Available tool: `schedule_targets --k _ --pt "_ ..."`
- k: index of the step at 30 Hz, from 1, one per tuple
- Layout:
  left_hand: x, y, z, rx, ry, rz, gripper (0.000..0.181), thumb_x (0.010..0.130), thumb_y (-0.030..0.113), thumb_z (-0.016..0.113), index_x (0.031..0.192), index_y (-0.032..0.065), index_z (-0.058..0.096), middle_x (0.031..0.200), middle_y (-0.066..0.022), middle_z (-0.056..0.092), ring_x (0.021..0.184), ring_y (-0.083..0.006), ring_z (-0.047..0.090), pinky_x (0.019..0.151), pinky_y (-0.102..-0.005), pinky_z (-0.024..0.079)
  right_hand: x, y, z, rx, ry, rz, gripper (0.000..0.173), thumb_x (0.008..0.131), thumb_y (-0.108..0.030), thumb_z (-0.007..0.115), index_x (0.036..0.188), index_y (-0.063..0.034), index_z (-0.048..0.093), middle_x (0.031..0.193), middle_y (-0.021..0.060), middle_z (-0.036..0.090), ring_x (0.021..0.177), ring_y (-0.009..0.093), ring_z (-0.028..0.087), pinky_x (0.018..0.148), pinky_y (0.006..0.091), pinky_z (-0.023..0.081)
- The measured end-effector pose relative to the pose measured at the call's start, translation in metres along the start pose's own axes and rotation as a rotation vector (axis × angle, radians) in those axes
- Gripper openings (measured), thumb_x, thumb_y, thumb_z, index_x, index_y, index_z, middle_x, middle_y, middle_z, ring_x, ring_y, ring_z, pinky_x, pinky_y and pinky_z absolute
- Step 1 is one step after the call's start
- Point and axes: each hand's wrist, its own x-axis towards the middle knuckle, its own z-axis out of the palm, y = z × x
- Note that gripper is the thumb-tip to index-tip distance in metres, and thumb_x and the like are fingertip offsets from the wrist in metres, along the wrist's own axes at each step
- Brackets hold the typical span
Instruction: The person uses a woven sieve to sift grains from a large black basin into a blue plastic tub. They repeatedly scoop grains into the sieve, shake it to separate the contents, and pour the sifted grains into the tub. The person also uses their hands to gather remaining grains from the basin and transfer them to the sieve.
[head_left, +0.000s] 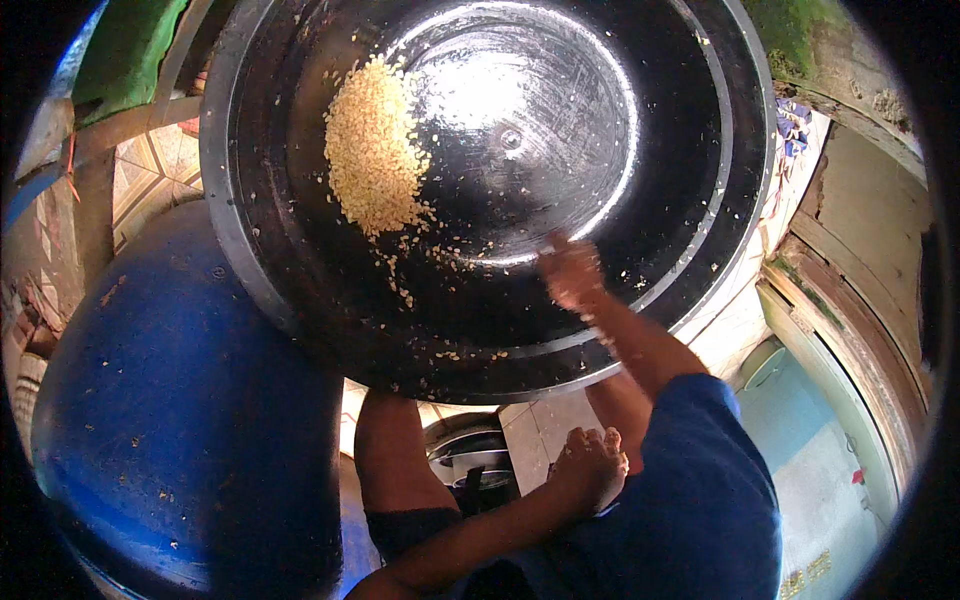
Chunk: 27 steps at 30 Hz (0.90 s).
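A wide, black round basin (660, 165) spreads in front of me, its bottom shiny and wet-looking. On its left side lies a heap of pale yellow grains or split beans (375, 150). Loose bits trail from the heap along the near wall. My right hand (571, 274) is over the near right part of the basin, blurred, so its grip cannot be made out. Pale crumbs stick to that wrist. Outside the basin, above my lap, my left hand (592, 469) is curled into a fist with pale bits on the fingers. No object shows in it.
A large blue plastic drum (187, 390) stands against the basin's left rim. Between my legs, dark round vessels (472, 457) rest on the tiled floor. At right are a wooden door frame (847, 322) and a pale green container (763, 364). Mossy masonry (817, 45) rises behind.
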Motion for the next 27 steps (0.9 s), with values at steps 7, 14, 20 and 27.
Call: schedule_targets --k 7,14,20,27 --pt "0.006 -0.005 0.000 0.006 -0.277 0.085 0.032 0.089 0.025 0.052 0.114 0.0056 0.058 0.115 -0.0167 0.053 0.092 -0.0308 0.056 0.081 -0.0471 0.044 -0.032 0.026 0.017 -0.139 -0.190 0.575 0.072 0.097 -0.050 0.020 0.143 0.0051 0.024 0.152 0.0233 0.014 0.142 0.039 0.006 0.114 0.0468 0.000" --pt "0.001 -0.010 0.070 -1.053 -0.018 -0.697 0.036 0.084 0.026 0.052 0.113 0.0048 0.056 0.100 -0.0143 0.058 0.092 -0.0314 0.057 0.085 -0.0415 0.041 0.084 -0.153 0.039 0.705 -0.311 0.805 0.081 0.092 -0.057 0.033 0.140 0.0077 0.027 0.148 0.0258 0.022 0.137 0.040 0.021 0.111 0.0486 0.018" --pt "0.000 -0.011 0.020 -0.709 -0.259 -0.362 0.042 0.082 0.023 0.052 0.118 0.0017 0.051 0.108 -0.0167 0.055 0.100 -0.0310 0.053 0.089 -0.0400 0.038 0.147 -0.201 -0.044 2.289 -0.115 0.507 0.048 0.095 -0.037 0.043 0.127 -0.0027 0.050 0.124 0.0090 0.055 0.116 0.022 0.050 0.100 0.0380 0.038" --pt "0.002 -0.014 -0.017 -0.506 -0.414 -0.295 0.049 0.081 0.019 0.052 0.125 -0.0018 0.045 0.116 -0.0195 0.052 0.110 -0.0305 0.048 0.095 -0.0382 0.036 0.096 -0.189 -0.048 2.182 -0.074 0.487 0.044 0.099 -0.035 0.033 0.126 -0.0056 0.052 0.122 0.0127 0.058 0.107 0.025 0.057 0.097 0.0397 0.042"
